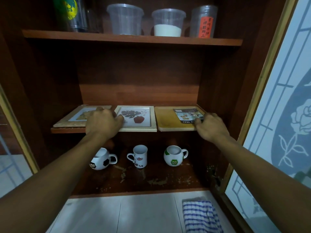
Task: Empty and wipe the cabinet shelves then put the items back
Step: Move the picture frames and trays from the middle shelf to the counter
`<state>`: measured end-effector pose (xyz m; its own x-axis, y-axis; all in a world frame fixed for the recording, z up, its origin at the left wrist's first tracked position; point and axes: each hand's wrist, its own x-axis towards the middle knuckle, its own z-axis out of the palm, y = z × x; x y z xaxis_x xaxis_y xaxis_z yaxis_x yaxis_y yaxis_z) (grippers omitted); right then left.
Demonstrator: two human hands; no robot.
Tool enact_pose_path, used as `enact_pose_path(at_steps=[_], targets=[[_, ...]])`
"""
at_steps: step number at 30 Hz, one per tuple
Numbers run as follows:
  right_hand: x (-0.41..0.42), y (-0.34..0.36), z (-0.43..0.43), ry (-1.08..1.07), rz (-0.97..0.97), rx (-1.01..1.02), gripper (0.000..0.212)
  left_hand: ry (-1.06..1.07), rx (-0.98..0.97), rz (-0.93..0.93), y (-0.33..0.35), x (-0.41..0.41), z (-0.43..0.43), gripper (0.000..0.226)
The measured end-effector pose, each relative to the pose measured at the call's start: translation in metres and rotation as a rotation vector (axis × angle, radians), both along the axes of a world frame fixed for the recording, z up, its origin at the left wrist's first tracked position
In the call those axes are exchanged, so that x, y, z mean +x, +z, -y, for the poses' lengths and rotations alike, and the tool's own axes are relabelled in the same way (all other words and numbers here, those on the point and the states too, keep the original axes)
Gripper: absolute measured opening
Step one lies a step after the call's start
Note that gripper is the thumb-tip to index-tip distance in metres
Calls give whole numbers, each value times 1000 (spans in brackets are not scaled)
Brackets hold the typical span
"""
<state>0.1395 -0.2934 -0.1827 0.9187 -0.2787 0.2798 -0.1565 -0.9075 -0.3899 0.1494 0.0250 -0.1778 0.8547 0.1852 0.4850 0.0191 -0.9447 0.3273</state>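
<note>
Emptying the middle shelf [67, 130], likely: left hand [102, 123] grips leaf frame [139, 118], right hand [210, 126] pinches wooden tray [166, 118]; next, lift both out.

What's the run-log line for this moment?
stage: middle shelf loaded | left grip: holds leaf frame edge | right grip: holds wooden tray corner | striped cloth: lying untouched

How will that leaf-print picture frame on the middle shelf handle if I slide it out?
The leaf-print frame looks rigid and flat, so it should slide as one piece. Its glossy face may be glass, so likely fragile if dropped. Its front edge seems to overhang the middle shelf, so a pull by the left hand on it could tip it forward.
</note>
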Motion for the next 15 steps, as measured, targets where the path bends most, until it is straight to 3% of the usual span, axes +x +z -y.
enact_pose_path(at_steps=[3, 15], targets=[[-1, 3, -1, -22, -25, -43, 52, 19, 0, -82, 0, -3, 0, 42], [-10, 12, 2, -17, -86, -23, 58, 15, -39, -69, 1, -12, -8, 51]])
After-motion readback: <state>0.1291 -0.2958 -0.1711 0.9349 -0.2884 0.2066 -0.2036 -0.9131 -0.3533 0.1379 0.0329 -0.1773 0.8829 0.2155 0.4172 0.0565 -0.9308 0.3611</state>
